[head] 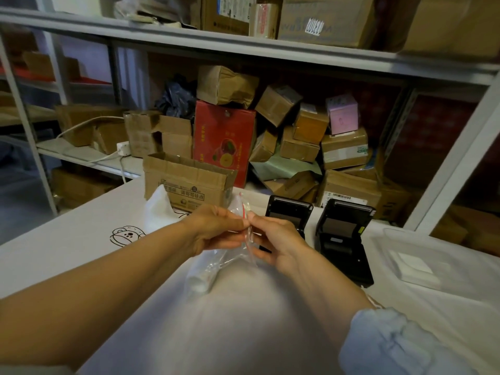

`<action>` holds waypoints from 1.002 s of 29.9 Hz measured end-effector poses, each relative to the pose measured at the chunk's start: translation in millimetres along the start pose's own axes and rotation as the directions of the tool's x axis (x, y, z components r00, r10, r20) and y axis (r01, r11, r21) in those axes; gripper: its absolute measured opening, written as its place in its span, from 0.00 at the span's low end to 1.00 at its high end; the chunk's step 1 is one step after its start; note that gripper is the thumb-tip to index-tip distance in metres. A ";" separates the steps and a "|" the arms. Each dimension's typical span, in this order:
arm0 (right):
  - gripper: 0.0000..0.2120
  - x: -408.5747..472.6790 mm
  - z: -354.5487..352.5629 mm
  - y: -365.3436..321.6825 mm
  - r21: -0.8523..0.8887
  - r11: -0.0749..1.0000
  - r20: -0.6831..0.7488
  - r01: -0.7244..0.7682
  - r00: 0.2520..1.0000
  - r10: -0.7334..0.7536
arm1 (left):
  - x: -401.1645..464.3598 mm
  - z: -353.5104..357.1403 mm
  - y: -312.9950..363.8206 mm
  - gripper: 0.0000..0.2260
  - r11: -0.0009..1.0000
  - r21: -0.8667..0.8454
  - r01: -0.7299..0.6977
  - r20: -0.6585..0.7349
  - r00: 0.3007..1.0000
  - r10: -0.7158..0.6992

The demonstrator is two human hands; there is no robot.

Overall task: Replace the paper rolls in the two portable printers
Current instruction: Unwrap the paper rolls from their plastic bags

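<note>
In the head view, a clear zip bag (216, 262) holding a white paper roll (200, 277) is pinched at its red-striped top by the fingers of the left hand (216, 228) and right hand (273, 239). At two o'clock, two black printers (343, 239) are seen open on the counter (81, 220).

You've got an open cardboard box (186, 182) at the surface's (81, 220) far edge | red carton (223, 139) behind it | clear plastic tub (433, 255) far right | shelves (243, 47) crammed with parcels
</note>
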State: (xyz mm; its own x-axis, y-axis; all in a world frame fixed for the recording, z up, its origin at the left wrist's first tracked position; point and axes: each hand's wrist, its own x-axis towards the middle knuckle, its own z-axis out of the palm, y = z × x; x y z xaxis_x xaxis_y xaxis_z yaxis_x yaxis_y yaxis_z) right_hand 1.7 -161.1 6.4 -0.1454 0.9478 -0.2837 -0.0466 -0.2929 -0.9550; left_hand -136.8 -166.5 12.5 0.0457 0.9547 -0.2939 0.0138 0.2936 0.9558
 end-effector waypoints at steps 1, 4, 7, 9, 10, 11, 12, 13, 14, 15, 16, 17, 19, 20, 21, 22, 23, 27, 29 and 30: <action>0.04 0.5 0.3 1.0 0.016 1.000 -0.020 -0.005 1.000 0.005 | 0.1 -0.1 -1.2 0.08 1.000 -0.028 0.009 0.000 1.000 -0.009; 0.05 5.6 7.2 7.4 -0.063 0.992 -0.145 0.106 0.983 -0.115 | -0.9 2.6 -4.3 0.08 0.995 -0.100 0.029 -0.039 0.999 -0.033; 0.06 4.6 15.3 10.1 -0.108 0.972 -0.205 0.208 0.952 -0.227 | -1.5 4.0 -4.2 0.02 0.991 -0.133 -0.004 -0.086 0.996 -0.007; 0.05 1.9 18.8 10.6 -0.045 0.982 -0.196 0.184 0.962 -0.189 | -1.7 2.6 -5.1 0.03 0.990 -0.141 -0.028 -0.119 0.993 0.011; 0.06 2.1 20.0 11.0 -0.015 0.988 -0.191 0.155 0.969 -0.155 | -2.1 2.2 -5.6 0.04 0.989 -0.146 -0.035 -0.135 0.991 0.015; 0.06 3.1 21.4 11.1 0.004 0.992 -0.193 0.130 0.973 -0.127 | -1.7 1.7 -6.8 0.04 0.987 -0.153 -0.040 -0.146 0.989 0.017; 0.07 4.2 23.0 10.8 0.029 0.994 -0.201 0.110 0.974 -0.102 | -1.4 1.6 -7.5 0.04 0.984 -0.172 -0.044 -0.152 0.988 0.018; 0.07 5.7 24.6 10.2 0.066 0.994 -0.215 0.088 0.974 -0.072 | -1.2 1.2 -8.0 0.05 0.978 -0.203 -0.045 -0.155 0.988 0.013; 0.06 7.1 25.5 9.1 0.129 0.990 -0.226 0.052 0.974 -0.022 | -1.1 0.4 -8.0 0.06 0.966 -0.256 -0.037 -0.155 0.988 -0.003; 0.05 8.6 25.3 7.7 0.217 0.976 -0.224 0.003 0.973 0.047 | -1.3 -1.3 -7.5 0.06 0.945 -0.327 -0.020 -0.151 0.988 -0.031; 0.04 10.2 24.7 7.0 0.304 0.952 -0.204 -0.041 0.973 0.107 | -2.4 -3.5 -6.7 0.07 0.918 -0.396 0.002 -0.139 0.988 -0.062; 0.04 11.4 24.1 6.7 0.366 0.928 -0.170 -0.076 0.974 0.147 | -3.8 -5.8 -5.8 0.07 0.893 -0.450 0.028 -0.118 0.989 -0.091; 0.06 12.5 23.5 8.6 0.429 0.893 -0.086 -0.135 0.978 0.189 | -7.2 -9.6 -5.4 0.07 0.855 -0.511 0.094 -0.048 0.989 -0.137; 0.08 13.1 23.9 9.8 0.451 0.877 -0.048 -0.165 0.977 0.209 | -8.5 -10.8 -5.4 0.07 0.844 -0.520 0.129 -0.007 0.988 -0.156; 0.10 14.0 24.2 11.0 0.477 0.856 -0.014 -0.199 0.972 0.234 | -9.2 -11.9 -5.4 0.07 0.842 -0.514 0.161 0.029 0.985 -0.170; 0.12 14.6 24.1 11.5 0.500 0.835 0.014 -0.230 0.966 0.258 | -10.2 -12.6 -5.2 0.08 0.848 -0.497 0.182 0.060 0.983 -0.176; 0.13 15.0 23.4 11.3 0.516 0.819 0.034 -0.253 0.961 0.275 | -10.8 -13.2 -5.1 0.08 0.863 -0.469 0.188 0.075 0.982 -0.173; 0.13 20.7 19.4 12.3 0.541 0.811 -0.022 -0.223 0.960 0.278 | -12.6 -16.9 -6.6 0.07 0.944 -0.308 0.122 -0.002 0.992 -0.129; 0.11 20.4 17.9 13.1 0.486 0.861 -0.094 -0.151 0.970 0.223 | -11.8 -18.3 -11.2 0.05 0.952 -0.277 0.129 -0.041 0.988 -0.146; 0.10 19.7 17.9 13.9 0.420 0.901 -0.123 -0.109 0.977 0.175 | -11.0 -18.6 -13.2 0.05 0.951 -0.280 0.134 -0.054 0.986 -0.155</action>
State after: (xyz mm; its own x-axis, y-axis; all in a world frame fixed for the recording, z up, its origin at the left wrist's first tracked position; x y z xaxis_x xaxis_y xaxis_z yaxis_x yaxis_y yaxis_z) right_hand -19.5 -148.8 -10.9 -0.0287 0.8900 -0.4550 -0.4415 -0.4197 -0.7931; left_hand -156.0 -180.0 3.1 -0.0112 0.8990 -0.4377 -0.2607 0.4200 0.8693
